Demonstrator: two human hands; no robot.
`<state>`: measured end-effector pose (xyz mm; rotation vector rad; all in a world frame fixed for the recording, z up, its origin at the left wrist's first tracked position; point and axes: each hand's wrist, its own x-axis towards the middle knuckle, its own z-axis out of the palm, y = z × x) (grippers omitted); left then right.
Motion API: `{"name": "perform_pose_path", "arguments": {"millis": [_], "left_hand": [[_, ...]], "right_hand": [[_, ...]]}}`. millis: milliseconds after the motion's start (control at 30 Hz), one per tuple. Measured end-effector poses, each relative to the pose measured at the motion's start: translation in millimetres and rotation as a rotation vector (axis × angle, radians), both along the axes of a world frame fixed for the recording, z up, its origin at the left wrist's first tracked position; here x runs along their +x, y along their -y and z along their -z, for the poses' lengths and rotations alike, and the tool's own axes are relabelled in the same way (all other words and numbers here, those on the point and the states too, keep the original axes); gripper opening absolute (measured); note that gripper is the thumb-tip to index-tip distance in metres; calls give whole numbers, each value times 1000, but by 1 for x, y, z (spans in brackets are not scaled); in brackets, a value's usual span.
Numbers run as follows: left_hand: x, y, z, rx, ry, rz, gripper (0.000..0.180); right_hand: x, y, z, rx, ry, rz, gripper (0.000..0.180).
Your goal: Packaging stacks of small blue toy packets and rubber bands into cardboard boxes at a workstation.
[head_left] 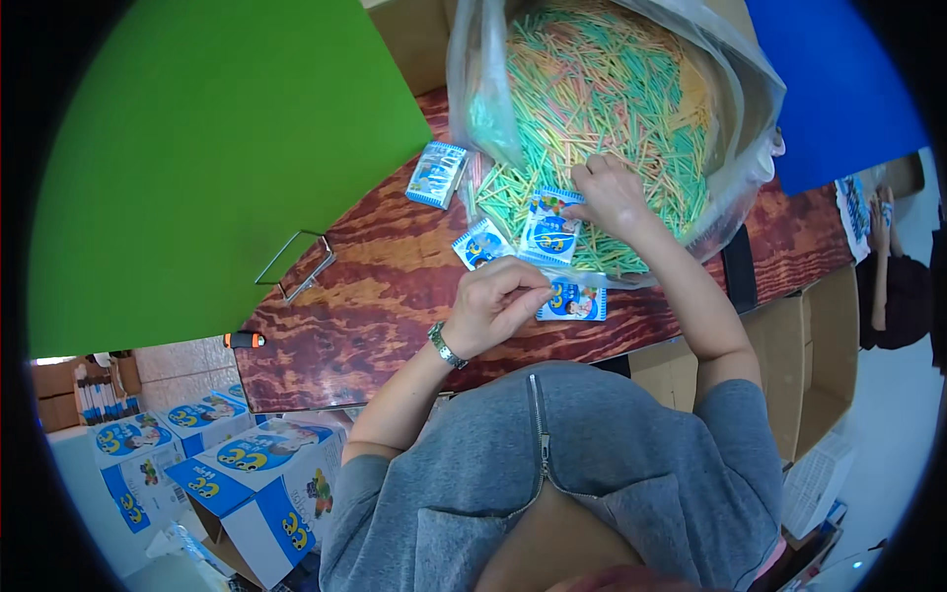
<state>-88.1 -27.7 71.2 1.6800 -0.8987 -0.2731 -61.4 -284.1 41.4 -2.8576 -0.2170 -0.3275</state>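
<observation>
A large clear plastic bag, opened wide, holds a heap of thin pastel candy-like sticks in green, yellow and pink. My right hand is over the near part of the heap, fingers curled down; its thumb overlaps the upper edge of a blue-and-white packet lying on the bag's near side. Lower left, my left hand has thumb and forefinger pinched together; whatever they hold is hidden. By it are a second small packet and a third packet, partly under the bag's edge.
Another packet lies left of the bag on the red-brown wooden table. A wire stand and a green board are at left, a blue board at right. Printed cartons stand below left; another person's arm shows far right.
</observation>
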Motion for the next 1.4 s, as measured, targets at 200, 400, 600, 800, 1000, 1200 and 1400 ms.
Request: {"name": "perform_pose_path", "arguments": {"millis": [200, 400, 600, 800, 1000, 1200, 1400], "left_hand": [[13, -26, 24, 19, 18, -142, 6], [41, 9, 32, 40, 112, -208, 14], [73, 39, 35, 213, -99, -141, 22], [82, 49, 60, -101, -353, -10, 25], [83, 41, 45, 59, -316, -115, 21], [87, 38, 51, 12, -300, -198, 22], [89, 42, 50, -9, -376, -133, 17]], "right_hand": [[9, -11, 10, -100, -152, -75, 21], [4, 0, -7, -186, 139, -214, 12], [4, -2, -48, -145, 145, -274, 18], [11, -11, -58, 515, -268, -141, 19], [20, -14, -60, 429, -71, -296, 20], [77, 46, -55, 558, -97, -153, 22], [148, 124, -56, -210, -175, 523, 29]]}}
